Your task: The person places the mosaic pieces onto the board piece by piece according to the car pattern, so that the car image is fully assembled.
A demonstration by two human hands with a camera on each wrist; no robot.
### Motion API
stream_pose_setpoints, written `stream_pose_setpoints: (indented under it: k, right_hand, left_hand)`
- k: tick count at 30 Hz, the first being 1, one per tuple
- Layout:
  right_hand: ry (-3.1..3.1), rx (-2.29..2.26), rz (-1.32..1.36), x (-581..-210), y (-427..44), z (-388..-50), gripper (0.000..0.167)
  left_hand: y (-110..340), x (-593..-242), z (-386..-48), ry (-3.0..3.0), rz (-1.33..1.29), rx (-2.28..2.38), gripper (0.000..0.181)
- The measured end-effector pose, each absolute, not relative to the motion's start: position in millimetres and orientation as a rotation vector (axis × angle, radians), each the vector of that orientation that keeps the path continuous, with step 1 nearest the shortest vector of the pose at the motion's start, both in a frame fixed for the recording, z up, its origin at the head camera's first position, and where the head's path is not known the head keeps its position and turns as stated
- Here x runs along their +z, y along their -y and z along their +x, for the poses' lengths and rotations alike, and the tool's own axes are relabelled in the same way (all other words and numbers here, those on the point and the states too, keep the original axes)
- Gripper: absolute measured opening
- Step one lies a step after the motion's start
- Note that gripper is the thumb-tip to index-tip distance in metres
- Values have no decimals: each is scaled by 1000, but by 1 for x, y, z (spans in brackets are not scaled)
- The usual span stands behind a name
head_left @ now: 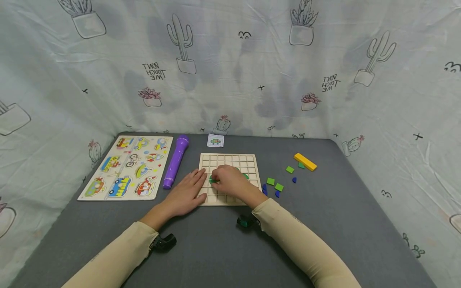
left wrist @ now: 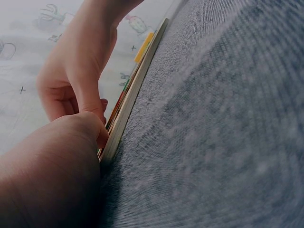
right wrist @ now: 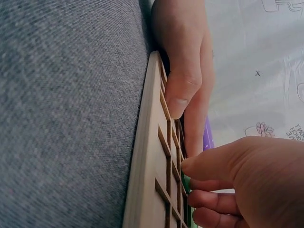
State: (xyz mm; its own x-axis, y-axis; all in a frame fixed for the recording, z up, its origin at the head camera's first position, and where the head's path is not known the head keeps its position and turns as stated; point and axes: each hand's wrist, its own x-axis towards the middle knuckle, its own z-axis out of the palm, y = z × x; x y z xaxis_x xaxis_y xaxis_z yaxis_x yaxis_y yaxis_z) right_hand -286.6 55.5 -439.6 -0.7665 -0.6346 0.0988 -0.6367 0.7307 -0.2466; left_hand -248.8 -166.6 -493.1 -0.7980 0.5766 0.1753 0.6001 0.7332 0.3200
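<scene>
A wooden grid board (head_left: 252, 160) lies on the grey table. My left hand (head_left: 185, 194) rests along its left edge, fingers straight, thumb on the near left corner. My right hand (head_left: 232, 182) is over the middle of the board. Its thumb and fingers pinch a green piece (head_left: 212, 180) at the left-hand squares; in the right wrist view that green piece (right wrist: 186, 182) shows only partly behind the thumb. Another green piece (head_left: 246, 176) peeks out beyond the right hand, mostly covered. Squares under the right hand are hidden.
Right of the board lie several light green squares (head_left: 270, 181), several blue pieces (head_left: 277, 194), a darker green piece (head_left: 301, 165) and a yellow bar (head_left: 305, 161). A picture card (head_left: 215, 140) lies behind it. Leftward are a purple microphone-shaped tube (head_left: 175, 162) and a vehicle puzzle board (head_left: 124, 172).
</scene>
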Motion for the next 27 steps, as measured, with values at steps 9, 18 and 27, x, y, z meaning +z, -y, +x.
stream_pose_setpoints:
  k: [9, 18, 27]
  right_hand:
    - [2921, 412, 1065, -435, -57, -286, 11]
    - [2868, 689, 1013, -422, -106, -289, 22]
    - [2874, 713, 740, -398, -192, -298, 25]
  left_hand:
    - [167, -495, -249, 2828, -986, -587, 72]
    - [169, -502, -244, 2814, -982, -609, 72]
    - [169, -501, -250, 2823, -977, -597, 72]
